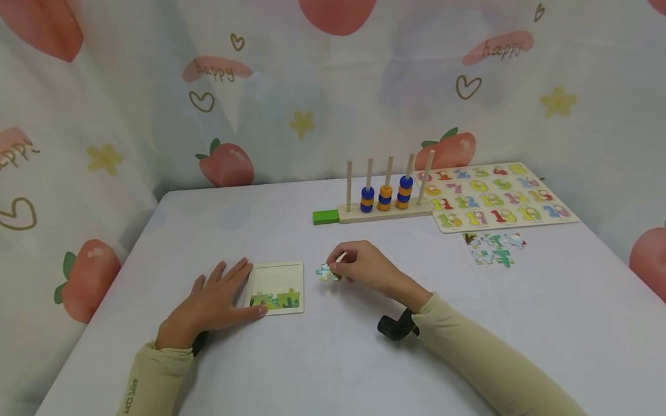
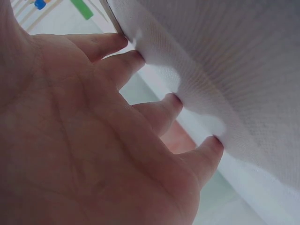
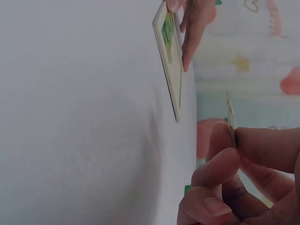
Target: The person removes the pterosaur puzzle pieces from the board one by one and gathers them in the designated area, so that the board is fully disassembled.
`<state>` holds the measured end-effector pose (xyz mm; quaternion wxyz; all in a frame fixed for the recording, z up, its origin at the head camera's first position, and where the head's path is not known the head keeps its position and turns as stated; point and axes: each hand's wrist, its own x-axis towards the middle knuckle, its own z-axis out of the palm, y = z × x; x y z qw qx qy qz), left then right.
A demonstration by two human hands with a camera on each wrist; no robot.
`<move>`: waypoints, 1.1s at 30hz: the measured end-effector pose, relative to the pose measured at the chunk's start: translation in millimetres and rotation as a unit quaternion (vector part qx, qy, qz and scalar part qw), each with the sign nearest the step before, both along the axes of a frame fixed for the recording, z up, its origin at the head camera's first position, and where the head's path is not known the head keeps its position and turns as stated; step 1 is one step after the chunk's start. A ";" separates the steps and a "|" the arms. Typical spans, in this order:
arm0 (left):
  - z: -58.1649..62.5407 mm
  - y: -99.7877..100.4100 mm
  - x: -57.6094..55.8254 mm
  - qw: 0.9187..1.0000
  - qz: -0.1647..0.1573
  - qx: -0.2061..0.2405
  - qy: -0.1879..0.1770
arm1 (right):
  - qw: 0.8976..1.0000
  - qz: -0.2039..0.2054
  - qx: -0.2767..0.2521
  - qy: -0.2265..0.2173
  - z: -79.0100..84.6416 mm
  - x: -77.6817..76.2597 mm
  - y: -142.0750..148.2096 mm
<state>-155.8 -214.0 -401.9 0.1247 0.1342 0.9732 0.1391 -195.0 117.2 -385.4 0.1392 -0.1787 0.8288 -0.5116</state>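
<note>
A small puzzle frame lies on the table, its lower part filled with joined green puzzle pieces and its upper part bare. My left hand rests beside it with fingers spread, the thumb over the lower left corner and the index finger along the left edge. My right hand pinches a light blue-green puzzle piece between thumb and fingers, just right of the frame. In the right wrist view this piece appears edge-on, raised above the white cloth.
Several loose puzzle pieces lie at the right. Behind them is a wooden number board. A bead counting rack with upright pegs and a green end block stands at the back. A printed curtain hangs behind the table.
</note>
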 end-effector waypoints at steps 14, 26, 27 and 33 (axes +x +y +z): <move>-0.6 -0.9 0.3 1.000 -0.005 0.006 0.005 | 0.999 -0.037 0.005 0.011 3.3 2.4 44.6; -0.3 -0.4 0.1 1.000 -0.006 0.006 0.005 | 0.996 -0.081 0.017 0.018 9.4 8.1 77.7; -0.8 -0.6 -0.1 1.000 -0.006 0.006 0.005 | 0.996 -0.085 0.019 0.017 9.9 8.8 80.9; -1.1 -1.5 -0.4 1.000 -0.004 0.006 0.005 | 0.992 -0.126 0.025 0.012 10.8 11.8 102.5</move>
